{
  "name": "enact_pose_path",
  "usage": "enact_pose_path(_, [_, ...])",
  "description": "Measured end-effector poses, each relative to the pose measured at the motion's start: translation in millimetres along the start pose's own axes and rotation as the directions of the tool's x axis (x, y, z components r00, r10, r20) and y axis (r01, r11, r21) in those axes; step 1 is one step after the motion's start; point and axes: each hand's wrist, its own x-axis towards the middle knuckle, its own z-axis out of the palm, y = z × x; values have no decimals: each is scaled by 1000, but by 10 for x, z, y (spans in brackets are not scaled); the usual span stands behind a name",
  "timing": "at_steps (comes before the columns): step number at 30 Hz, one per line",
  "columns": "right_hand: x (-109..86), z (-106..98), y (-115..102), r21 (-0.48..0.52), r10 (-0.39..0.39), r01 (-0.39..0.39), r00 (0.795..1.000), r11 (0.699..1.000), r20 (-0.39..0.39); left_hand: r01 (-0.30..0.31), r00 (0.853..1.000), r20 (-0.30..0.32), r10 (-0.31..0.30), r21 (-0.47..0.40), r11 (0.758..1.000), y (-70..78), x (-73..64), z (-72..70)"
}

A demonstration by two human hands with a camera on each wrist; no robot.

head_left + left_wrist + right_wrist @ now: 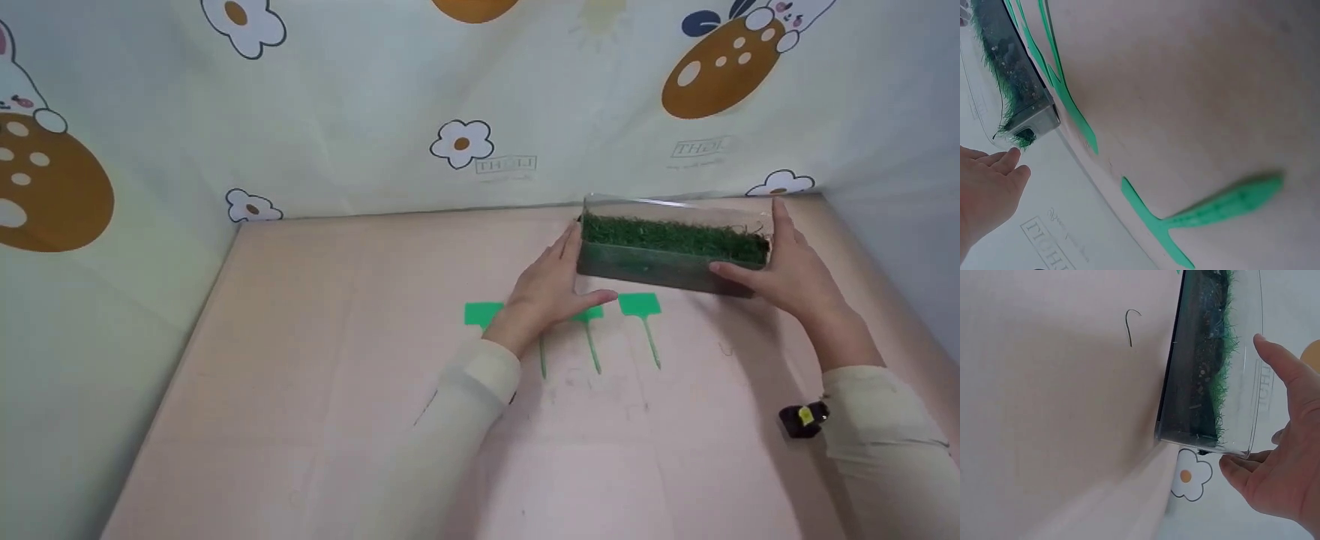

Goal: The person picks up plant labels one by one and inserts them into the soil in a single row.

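Note:
A clear plastic box (664, 270) with dark soil and green grass (675, 234) stands at the back right, between my two hands. At its left end is my left hand (544, 292), fingers straight along the end wall and thumb stretched out in front. My right hand (802, 270) lies along the right end, index finger pointing up and thumb across the front wall. In the right wrist view, its fingertips (1230, 464) meet the box's end. Several green T-shaped plant labels (640, 304) lie in front of the box, some partly hidden by the left hand.
The pale table (300, 360) reaches back to a patterned cloth wall (360, 112), close behind the box. A thin hooked strand (1128, 326) lies on the table in front of the box. Beside the right sleeve sits a small black device (802, 420) with a yellow mark.

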Motion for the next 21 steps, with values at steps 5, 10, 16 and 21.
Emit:
enact_pose_path(5, [2,-20,11,49,-7,8,1000,999,-11,29,1000,14,-28,-78,997,18,-6,3])
enact_pose_path(10, [-14,-56,26,92,-17,17,1000,996,1,40,999,33,-35,-153,987,37,-22,-2])
enact_pose_path(16, [-28,-82,72,102,-14,12,1000,995,17,43,998,56,-31,-224,974,28,-35,-24])
enact_pose_path(21, [-17,-95,44,138,-33,29,999,990,27,21,1000,5,-21,-290,957,-45,-47,-63])
